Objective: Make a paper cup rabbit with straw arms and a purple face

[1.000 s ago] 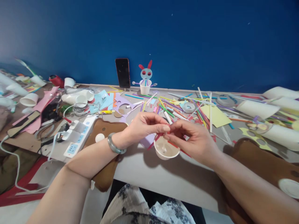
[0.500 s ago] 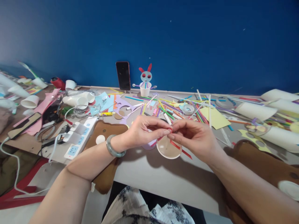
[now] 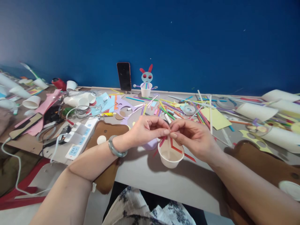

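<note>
My left hand (image 3: 153,129) and my right hand (image 3: 193,132) meet fingertip to fingertip over a white paper cup (image 3: 171,163). Each pinches with thumb and forefinger, closed on the top end of a bent red strip (image 3: 176,147). That strip runs down across the cup's mouth and sticks out past its rim at the right. Under my left fingers a pinkish-red strip (image 3: 162,141) slants out over the left rim. A pale band hangs down inside the cup. My fingers hide where these pieces meet.
A finished-looking cup figure (image 3: 145,90) with red ears stands by the blue wall, beside an upright phone (image 3: 124,76). Coloured sticks and a tape roll (image 3: 188,109) lie behind my hands. A power strip (image 3: 81,139) and brown cushions (image 3: 105,132) flank me.
The cup has shifted slightly down, tipping so more of its outer wall shows. The red strip now stands more visibly below my fingertips. Both hands stay pinched together.
</note>
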`<state>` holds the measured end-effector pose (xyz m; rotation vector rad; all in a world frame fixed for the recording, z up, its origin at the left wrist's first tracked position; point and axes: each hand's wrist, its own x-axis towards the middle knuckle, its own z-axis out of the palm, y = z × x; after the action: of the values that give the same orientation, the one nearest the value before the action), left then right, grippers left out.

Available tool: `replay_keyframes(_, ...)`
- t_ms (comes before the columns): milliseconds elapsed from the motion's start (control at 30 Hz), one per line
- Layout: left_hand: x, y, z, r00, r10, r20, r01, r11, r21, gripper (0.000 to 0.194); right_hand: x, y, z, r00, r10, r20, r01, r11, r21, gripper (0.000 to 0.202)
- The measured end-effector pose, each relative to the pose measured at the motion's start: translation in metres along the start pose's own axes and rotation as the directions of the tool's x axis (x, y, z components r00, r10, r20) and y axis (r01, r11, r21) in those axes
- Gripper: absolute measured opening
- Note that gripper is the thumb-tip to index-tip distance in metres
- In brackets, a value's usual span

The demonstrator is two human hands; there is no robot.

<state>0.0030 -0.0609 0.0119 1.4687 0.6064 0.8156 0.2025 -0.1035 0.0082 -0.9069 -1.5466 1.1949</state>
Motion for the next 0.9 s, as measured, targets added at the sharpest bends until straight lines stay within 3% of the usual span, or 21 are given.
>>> replay_keyframes(200, 0.000, 0.000, 0.004, 0.995, -0.091, 0.030, 0.095, 0.978, -0.188, 0.041, 0.000, 0.003, 0.002, 1.000, -0.021, -0.001, 0.021, 0.999, 0.034, 0.013)
replay_keyframes(500, 0.003, -0.016, 0.006, 0.989, -0.144, 0.032, 0.146, 0.932, -0.332, 0.041, 0.002, 0.001, 0.005, 0.995, 0.039, -0.093, -0.044, 0.998, -0.046, 0.029)
replay_keyframes(600, 0.005, -0.019, 0.005, 0.997, -0.073, -0.016, 0.068, 0.971, -0.229, 0.039, 0.004, 0.006, 0.003, 0.989, 0.040, -0.142, -0.053, 0.994, -0.091, 0.030)
replay_keyframes(733, 0.006, -0.028, 0.006, 0.987, 0.114, -0.111, -0.110, 0.993, 0.037, 0.020, 0.008, 0.014, 0.000, 0.990, 0.058, -0.131, -0.071, 0.992, -0.101, 0.030)
replay_keyframes(833, 0.009, -0.034, 0.003, 0.975, 0.184, -0.123, -0.160, 0.970, 0.181, 0.011, 0.012, 0.016, -0.004, 0.984, 0.118, -0.132, -0.132, 0.986, -0.101, 0.027)
replay_keyframes(900, 0.009, -0.028, 0.000, 0.974, 0.194, -0.115, -0.152, 0.942, 0.300, 0.015, 0.015, 0.018, -0.008, 0.972, 0.179, -0.150, -0.192, 0.978, -0.082, 0.026)
